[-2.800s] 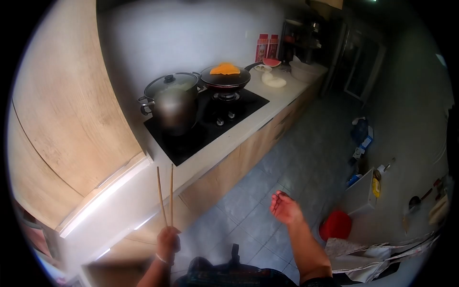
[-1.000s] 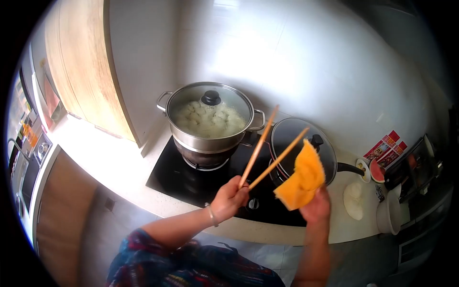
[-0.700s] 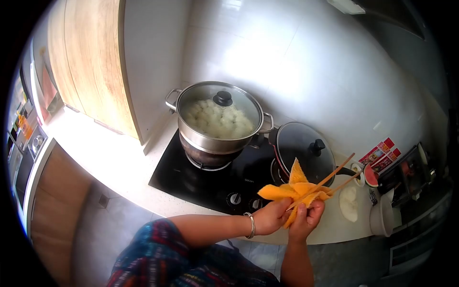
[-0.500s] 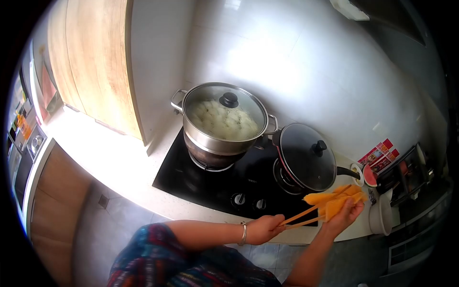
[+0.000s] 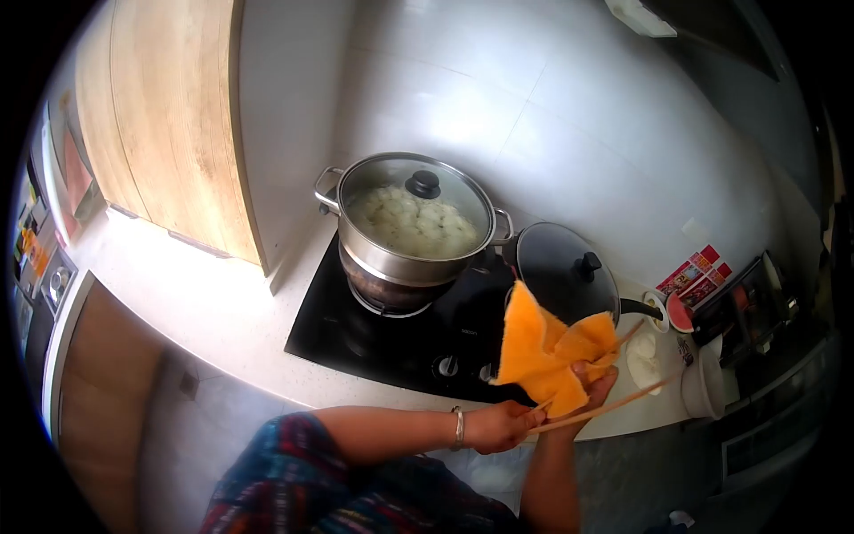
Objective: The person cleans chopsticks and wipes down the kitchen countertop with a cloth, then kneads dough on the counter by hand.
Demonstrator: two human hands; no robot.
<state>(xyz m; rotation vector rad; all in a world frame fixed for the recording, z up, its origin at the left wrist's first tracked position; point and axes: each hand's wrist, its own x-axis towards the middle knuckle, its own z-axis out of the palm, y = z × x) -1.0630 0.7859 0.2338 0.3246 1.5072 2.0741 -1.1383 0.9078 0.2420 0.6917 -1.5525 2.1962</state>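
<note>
My left hand is closed on the ends of a pair of chopsticks, which point right over the counter edge. Bunched in my right hand is an orange cloth, its corners flaring out toward the stove. One chopstick passes behind or through the cloth and its tip shows past my fingers; the other runs below, bare. On the left burner stands a steel steamer pot under a glass lid, with pale food visible inside. A lidded frying pan sits behind the cloth, partly covered by it.
The black cooktop has control knobs at its front. Right of it are a white bag-like item, a pale container, a small bowl and red-white packets. A wooden cabinet hangs at left above the counter.
The cloth has swung left and spread open in my right hand, which moved left and down. The chopsticks' far ends now stick out to its right. My left hand has barely moved.
</note>
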